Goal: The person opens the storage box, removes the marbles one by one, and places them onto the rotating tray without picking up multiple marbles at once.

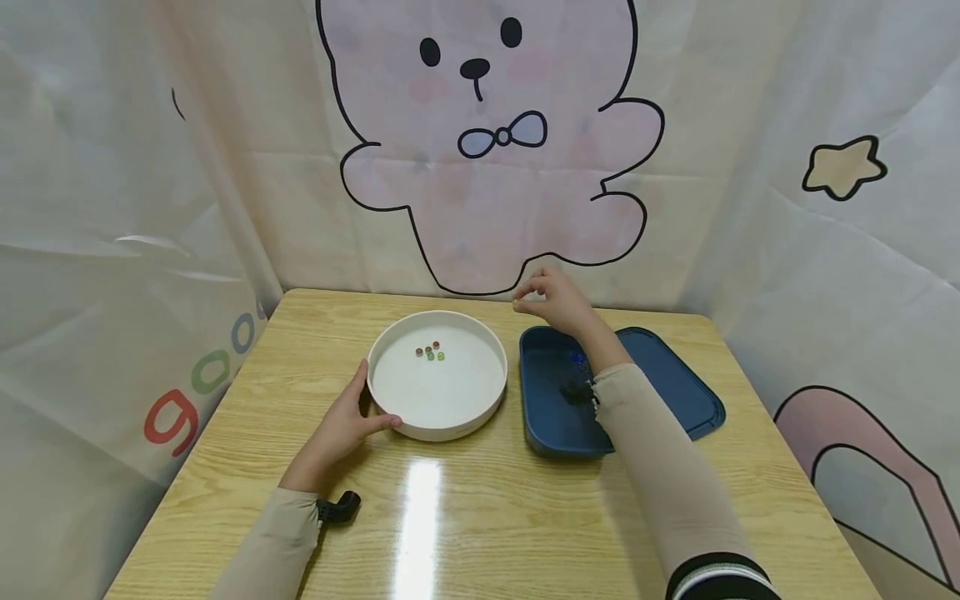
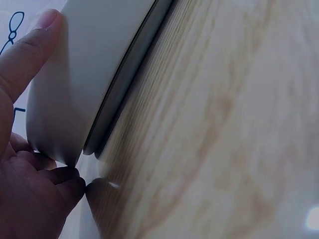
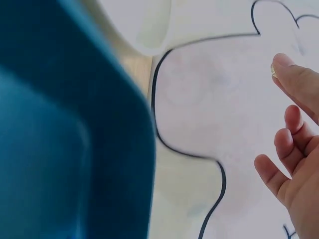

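Observation:
A white round dish stands on the table, with several small red, brown and green beads lying on its floor. My left hand holds the dish at its left side, thumb on the near wall and fingers around the far side. In the left wrist view the thumb lies along the dish's outer wall. Raised above the far end of a blue container, my right hand pinches a tiny pale yellowish bead between thumb and index finger. Its other fingers are spread loosely.
Small dark blue pieces lie inside the container, partly hidden by the right forearm. A blue lid lies right of the container. A printed curtain hangs just behind the table's back edge. A black wrist camera sits on the left wrist.

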